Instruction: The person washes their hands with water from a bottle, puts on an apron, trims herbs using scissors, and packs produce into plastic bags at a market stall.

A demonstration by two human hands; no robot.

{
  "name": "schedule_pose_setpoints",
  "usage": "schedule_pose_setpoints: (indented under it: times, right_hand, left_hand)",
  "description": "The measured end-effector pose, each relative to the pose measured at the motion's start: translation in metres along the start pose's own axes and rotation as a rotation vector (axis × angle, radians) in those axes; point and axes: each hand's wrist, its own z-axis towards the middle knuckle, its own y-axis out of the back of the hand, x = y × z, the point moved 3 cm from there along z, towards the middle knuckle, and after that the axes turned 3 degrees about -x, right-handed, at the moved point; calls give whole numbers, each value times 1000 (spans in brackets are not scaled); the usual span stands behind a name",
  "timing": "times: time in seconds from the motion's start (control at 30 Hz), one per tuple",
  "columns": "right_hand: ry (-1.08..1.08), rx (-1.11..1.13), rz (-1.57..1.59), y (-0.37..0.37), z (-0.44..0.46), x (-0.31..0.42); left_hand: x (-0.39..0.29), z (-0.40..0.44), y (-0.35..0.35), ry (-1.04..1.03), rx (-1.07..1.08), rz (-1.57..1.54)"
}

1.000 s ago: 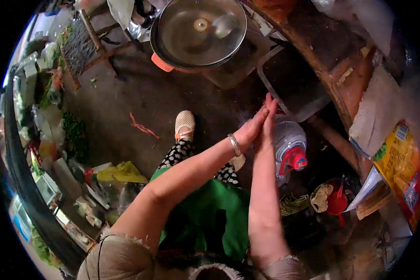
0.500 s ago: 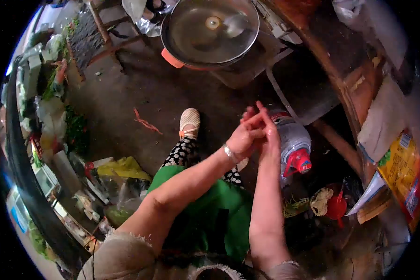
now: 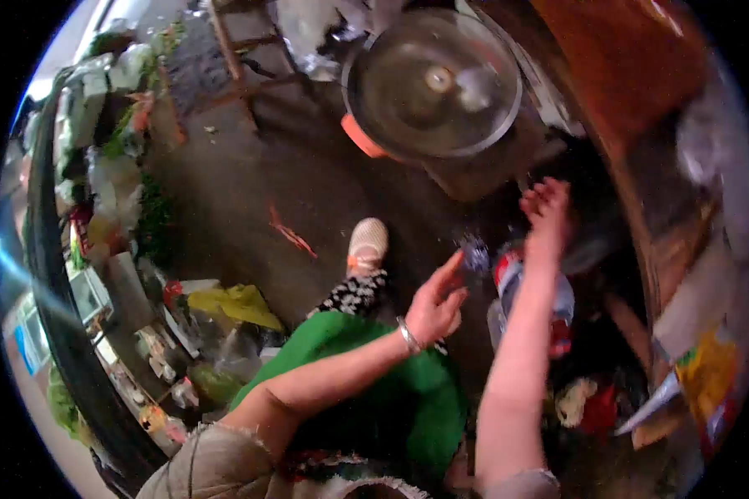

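Note:
My left hand (image 3: 435,306), with a silver bracelet at the wrist, hovers over the green apron (image 3: 374,382) with fingers stretched and nothing in them. My right hand (image 3: 548,218) is farther forward and slightly blurred, its fingers loosely bent and apart, holding nothing. Below my right forearm stands a large clear plastic bottle (image 3: 562,298) with red parts, partly hidden by the arm. Beyond the right hand sits a wide round pan (image 3: 399,112) with an orange handle (image 3: 362,135). It seems to have a clear lid with a round knob (image 3: 439,79).
A wooden-framed stool (image 3: 229,41) stands at the upper left. Along the left are greens (image 3: 154,216), a yellow plastic bag (image 3: 235,306) and packets behind a dark rail (image 3: 46,274). Reddish scraps (image 3: 291,233) lie on the floor. A brown wooden edge (image 3: 612,150) runs down the right.
My hands, earlier pressed together, have come apart. The right hand has moved right and forward, the left down. The view has shifted, so the pan sits farther right and lower.

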Motion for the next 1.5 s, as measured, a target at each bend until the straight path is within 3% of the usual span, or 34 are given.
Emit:
schedule_pose_setpoints:
  times: [0.03, 0.1, 0.13, 0.17, 0.2, 0.27, 0.33, 0.4, 0.67, 0.83, 0.97, 1.1, 1.13, 1.17, 1.23, 1.3, 1.33, 1.37, 1.5]
  right_hand:
    - [-51, 67, 129, 18, 42, -7]
    - [-155, -15, 155, 36, 96, -17]
    - [-218, -163, 133, 58, 138, -44]
    - [-189, 35, 155, 67, 141, -49]
    - [-63, 65, -52, 106, 173, -76]
    - [-275, 31, 52, 172, 263, -128]
    - [-396, -27, -162, 191, 271, -129]
    - [-388, -34, -156, 180, 254, -130]
    - [-338, 67, 143, 151, 252, -133]
    - [-285, 480, 576, 79, 215, -69]
    - [-347, 1111, 1059, -7, 85, 24]
    - [-541, 1530, 1290, -64, -58, 79]
    - [-454, 1234, 1103, -68, -89, 84]
    - [-358, 951, 912, -68, -118, 92]
    - [579, 765, -178, -70, -173, 127]
    - [732, 772, -333, -58, -213, 135]
    - [827, 736, -597, -49, -226, 134]
    - [1065, 644, -842, -46, -235, 139]
    - [878, 518, -974, 5, -218, 142]
  left_hand:
    - [6, 3, 4, -36, -27, 47]
    - [5, 0, 3, 86, -3, -125]
    - [4, -2, 3, 95, 55, -104]
    - [-5, -6, 2, 190, 105, -169]
    - [-10, -11, 4, 206, 132, -247]
    - [-23, -13, 10, 233, 177, -317]
    - [-36, -7, 17, 213, 194, -303]
    - [-40, 0, 24, 202, 193, -329]
    - [-51, 1, 32, 220, 234, -331]
    - [-43, 11, 24, 259, 163, -314]
    - [-54, 33, 13, 412, 134, -475]
    - [-52, 62, -23, 474, 131, -663]
    - [-29, 78, -31, 239, 172, -289]
    - [-50, 71, -41, -34, 197, -73]
    - [-94, 51, -59, -586, 30, 421]
    - [-99, 34, -71, -830, -77, 1060]
    - [-106, 21, -78, -942, -141, 1383]
    - [-114, 9, -83, -949, -151, 1378]
    - [-147, -48, -97, -951, 316, 1687]
